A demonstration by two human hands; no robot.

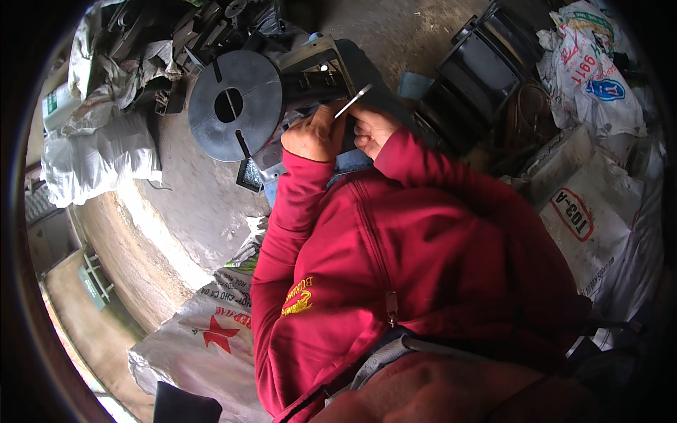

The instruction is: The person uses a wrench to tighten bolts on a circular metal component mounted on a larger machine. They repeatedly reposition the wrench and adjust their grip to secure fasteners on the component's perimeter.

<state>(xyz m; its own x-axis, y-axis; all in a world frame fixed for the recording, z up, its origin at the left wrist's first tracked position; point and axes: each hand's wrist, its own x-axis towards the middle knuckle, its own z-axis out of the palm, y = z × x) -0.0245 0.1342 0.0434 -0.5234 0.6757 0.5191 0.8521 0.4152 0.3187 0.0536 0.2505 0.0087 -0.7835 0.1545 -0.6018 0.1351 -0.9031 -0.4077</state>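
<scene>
A slim, pale metal bar [353, 101] slants up between my hands, its far end sticking out free. My left hand [312, 135] is closed, with its bent fingers against the bar's lower end. Close by on the right, my right hand [372, 130] has curled fingers, and its index finger reaches to the bar. What the right fingers hold is hidden. Both hands are over a dark metal machine frame [340, 58] in front of my lap. Left of the frame is a large round grey plate [204, 106] with a centre hole and two slots.
Black metal parts [197, 32] are heaped at the far left beside a white plastic sack [102, 162]. Black curved housings [479, 70] stand at the far right, near printed sacks [585, 77]. Another white sack [190, 352] lies at my left side.
</scene>
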